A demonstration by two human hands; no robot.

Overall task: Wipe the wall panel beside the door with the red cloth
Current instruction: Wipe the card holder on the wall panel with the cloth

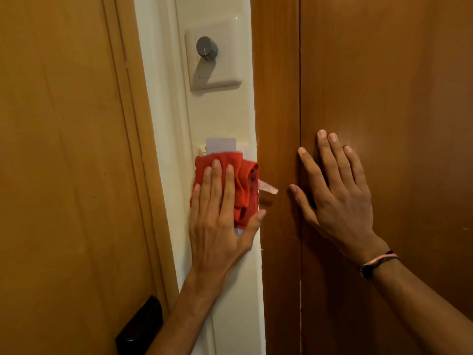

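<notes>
Below the white dimmer plate with its grey round knob (207, 48), on the cream painted wall panel (225, 116), I see my left hand (220, 216) pressing the crumpled red cotton cloth (245, 180) flat against the paint. The fingers lie extended over the fabric with the thumb hooked round its lower right edge, so the cloth is pinned under an open palm, not bunched in a fist. It covers the lower part of a small white fitting from which a pale grey card (221, 144) sticks up, directly below the dimmer plate.

I judge the cloth light, soft and limp: it folds on itself, has no stiffness, and will slide easily over gloss paint, so flat pressure through the palm and fingertips is the hold that suits it; pinching one corner would let the rest flop. A small pale tag (268, 187) pokes out at its right side, possibly a label, though I cannot be sure. The card may be loose, so I would go gently there.

To the right of the dimmer plate and lower, my right hand (337, 190) rests spread and empty on the dark brown wooden door (384, 85), with two thin bands (378, 262) at the wrist.

Counted: one cloth, one dimmer plate with one knob, one card, two hands, one black handle (140, 326) far down left of the plate, on the lighter wooden leaf (64, 124).
</notes>
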